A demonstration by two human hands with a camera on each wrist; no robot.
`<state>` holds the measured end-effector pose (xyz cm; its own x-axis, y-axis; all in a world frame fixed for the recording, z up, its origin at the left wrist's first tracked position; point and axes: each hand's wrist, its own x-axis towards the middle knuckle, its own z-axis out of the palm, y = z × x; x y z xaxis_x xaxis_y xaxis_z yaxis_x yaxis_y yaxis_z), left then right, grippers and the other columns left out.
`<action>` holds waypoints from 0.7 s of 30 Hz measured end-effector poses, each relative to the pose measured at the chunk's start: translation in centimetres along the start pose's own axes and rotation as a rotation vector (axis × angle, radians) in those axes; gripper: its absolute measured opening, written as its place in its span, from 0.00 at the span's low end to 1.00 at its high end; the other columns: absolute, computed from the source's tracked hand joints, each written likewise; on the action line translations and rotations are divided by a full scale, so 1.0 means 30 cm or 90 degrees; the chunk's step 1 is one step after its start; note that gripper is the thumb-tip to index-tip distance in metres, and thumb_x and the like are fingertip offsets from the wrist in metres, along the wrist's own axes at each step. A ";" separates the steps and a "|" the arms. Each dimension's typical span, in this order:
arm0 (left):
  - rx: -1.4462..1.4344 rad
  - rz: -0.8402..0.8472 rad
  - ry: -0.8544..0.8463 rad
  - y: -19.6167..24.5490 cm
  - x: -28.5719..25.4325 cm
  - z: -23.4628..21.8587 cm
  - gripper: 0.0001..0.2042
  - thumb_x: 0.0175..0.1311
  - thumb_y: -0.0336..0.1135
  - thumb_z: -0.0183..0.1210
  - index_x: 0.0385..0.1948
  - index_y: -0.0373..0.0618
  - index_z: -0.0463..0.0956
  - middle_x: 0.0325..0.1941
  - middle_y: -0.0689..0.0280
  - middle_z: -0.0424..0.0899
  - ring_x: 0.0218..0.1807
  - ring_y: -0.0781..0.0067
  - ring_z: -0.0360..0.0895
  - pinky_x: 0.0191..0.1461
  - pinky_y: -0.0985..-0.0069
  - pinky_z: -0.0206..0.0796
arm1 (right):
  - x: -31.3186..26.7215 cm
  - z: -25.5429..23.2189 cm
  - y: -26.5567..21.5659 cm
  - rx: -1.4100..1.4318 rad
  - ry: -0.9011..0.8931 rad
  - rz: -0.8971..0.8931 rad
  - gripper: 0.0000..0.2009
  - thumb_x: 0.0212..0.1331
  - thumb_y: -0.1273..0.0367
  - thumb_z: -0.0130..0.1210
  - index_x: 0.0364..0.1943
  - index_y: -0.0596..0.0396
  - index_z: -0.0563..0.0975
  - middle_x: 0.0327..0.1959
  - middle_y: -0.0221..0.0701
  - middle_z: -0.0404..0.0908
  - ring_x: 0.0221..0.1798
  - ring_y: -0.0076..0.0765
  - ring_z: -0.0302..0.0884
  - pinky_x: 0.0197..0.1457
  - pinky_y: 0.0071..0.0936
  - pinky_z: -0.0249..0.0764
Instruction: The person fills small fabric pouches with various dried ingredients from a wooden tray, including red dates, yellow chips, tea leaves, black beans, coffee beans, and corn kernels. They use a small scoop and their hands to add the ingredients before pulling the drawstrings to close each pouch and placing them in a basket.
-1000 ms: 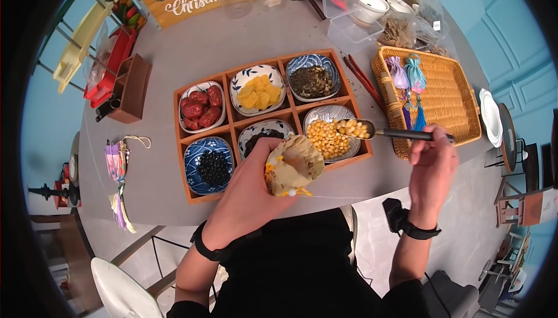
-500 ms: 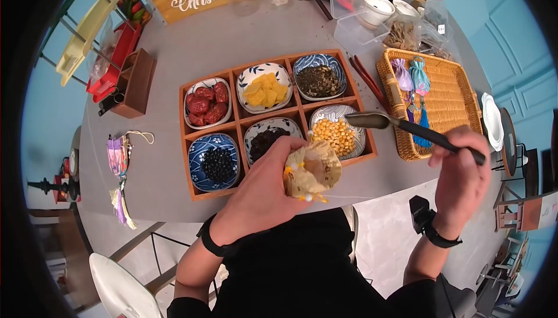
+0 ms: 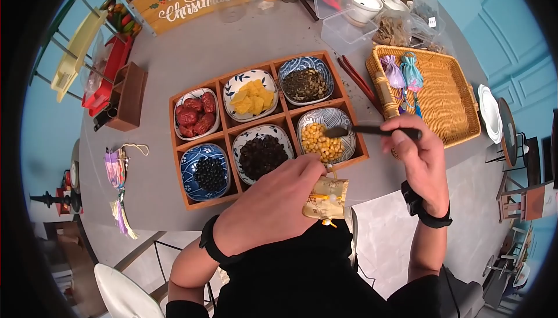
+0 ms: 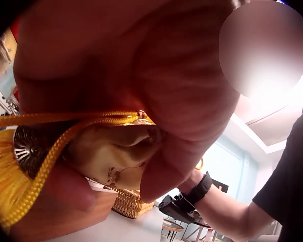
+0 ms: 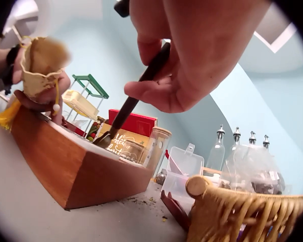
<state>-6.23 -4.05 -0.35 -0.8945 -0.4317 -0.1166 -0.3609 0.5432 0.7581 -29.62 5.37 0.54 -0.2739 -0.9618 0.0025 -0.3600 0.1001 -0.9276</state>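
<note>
The left hand (image 3: 270, 206) grips a small beige cloth pouch (image 3: 330, 197) just in front of the wooden tray (image 3: 263, 121). In the left wrist view, fingers wrap the pouch (image 4: 108, 156), with a yellow cord and tassel (image 4: 5, 171) beside it; its mouth stands open in the right wrist view (image 5: 43, 65). The right hand (image 3: 419, 161) pinches the dark handle of a scoop (image 3: 372, 130), whose head is down at the corn kernels (image 3: 318, 143) in the patterned dish at the tray's front right. How full the scoop is cannot be told.
Other dishes hold red dates (image 3: 195, 115), yellow pieces (image 3: 253, 97), dried leaves (image 3: 304, 84), dark dried fruit (image 3: 261, 154) and black beans (image 3: 209, 174). A wicker basket (image 3: 447, 100) with two sachets is on the right, red tongs (image 3: 357, 81) beside it. Another sachet (image 3: 116, 170) lies left.
The scoop, loaded at first, was seen without visible kernels over the corn dish, and is now lowered to the corn. The left hand has moved the pouch right and toward the body, tilting it.
</note>
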 end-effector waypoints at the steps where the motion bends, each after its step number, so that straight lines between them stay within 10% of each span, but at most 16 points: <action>1: 0.000 -0.001 0.000 -0.001 0.000 0.000 0.23 0.50 0.35 0.67 0.47 0.39 0.69 0.62 0.50 0.70 0.62 0.45 0.70 0.62 0.61 0.64 | 0.013 0.004 0.015 0.053 0.027 -0.035 0.09 0.64 0.75 0.48 0.45 0.61 0.76 0.39 0.31 0.76 0.39 0.22 0.72 0.44 0.21 0.68; 10: 0.005 0.057 0.068 -0.006 -0.007 0.015 0.18 0.54 0.32 0.61 0.42 0.34 0.64 0.48 0.51 0.71 0.52 0.47 0.72 0.55 0.61 0.66 | 0.005 -0.010 0.144 0.204 0.014 -0.029 0.10 0.69 0.71 0.48 0.47 0.61 0.75 0.38 0.32 0.78 0.39 0.24 0.75 0.47 0.22 0.71; 21: -0.052 -0.028 0.014 -0.005 0.006 0.001 0.26 0.48 0.33 0.67 0.50 0.38 0.67 0.64 0.49 0.69 0.62 0.43 0.69 0.63 0.61 0.63 | -0.012 0.093 0.157 0.312 0.175 0.071 0.10 0.70 0.68 0.46 0.40 0.63 0.75 0.26 0.31 0.78 0.25 0.22 0.73 0.33 0.19 0.69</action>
<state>-6.35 -4.19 -0.49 -0.8720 -0.4700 -0.1372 -0.3762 0.4638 0.8021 -28.73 5.46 -4.88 -0.5317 -0.8442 -0.0686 0.1218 0.0039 -0.9925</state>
